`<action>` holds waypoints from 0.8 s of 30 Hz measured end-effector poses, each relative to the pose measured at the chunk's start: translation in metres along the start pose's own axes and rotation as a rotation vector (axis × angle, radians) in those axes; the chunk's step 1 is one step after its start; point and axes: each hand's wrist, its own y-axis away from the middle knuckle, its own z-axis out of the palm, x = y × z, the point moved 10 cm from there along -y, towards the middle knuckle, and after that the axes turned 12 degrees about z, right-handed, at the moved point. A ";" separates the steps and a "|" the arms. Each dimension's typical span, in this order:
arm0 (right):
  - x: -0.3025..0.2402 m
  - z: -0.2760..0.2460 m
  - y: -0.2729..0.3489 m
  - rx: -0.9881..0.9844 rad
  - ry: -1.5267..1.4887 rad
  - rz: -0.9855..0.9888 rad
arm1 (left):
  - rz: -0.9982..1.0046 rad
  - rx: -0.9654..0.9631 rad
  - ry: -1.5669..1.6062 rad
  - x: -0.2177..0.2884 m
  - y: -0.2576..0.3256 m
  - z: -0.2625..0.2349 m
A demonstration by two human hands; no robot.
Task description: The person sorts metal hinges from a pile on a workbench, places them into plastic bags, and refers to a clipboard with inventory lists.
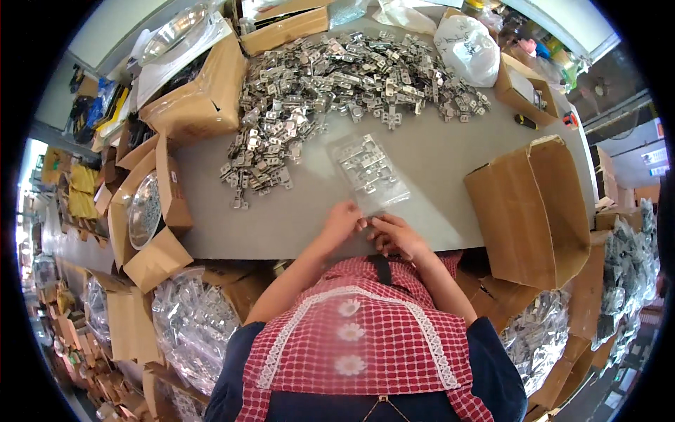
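Note:
A clear plastic bag (pixel 402 193) lies on the grey table in front of me, with several silvery metal hinges (pixel 367 163) inside it. At the bag's near end, my left hand (pixel 342 222) has its fingers closed in a pinch on the plastic edge. My right hand (pixel 399 236) sits close beside it, fingers curled and thumb and forefinger pinched at the same edge. The exact grip of both hands is partly hidden by the fingers. Beyond the bag spreads a large heap of loose metal hinges (pixel 337 77).
An open cardboard box (pixel 524 204) stands at the table's right edge. On the left are a taped carton (pixel 200 98) and a box holding a metal bowl (pixel 145 211) of small parts. A white plastic bag (pixel 467 53) and a box cutter (pixel 526 122) lie at the far right.

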 end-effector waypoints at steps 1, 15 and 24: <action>-0.003 0.005 -0.002 -0.034 -0.041 -0.012 | 0.023 0.017 0.003 0.003 -0.002 0.000; -0.012 -0.002 -0.019 0.069 -0.185 -0.068 | 0.042 0.092 0.220 0.004 0.028 0.005; -0.038 -0.068 0.018 0.180 -0.231 -0.161 | 0.040 0.172 0.344 0.027 0.042 -0.018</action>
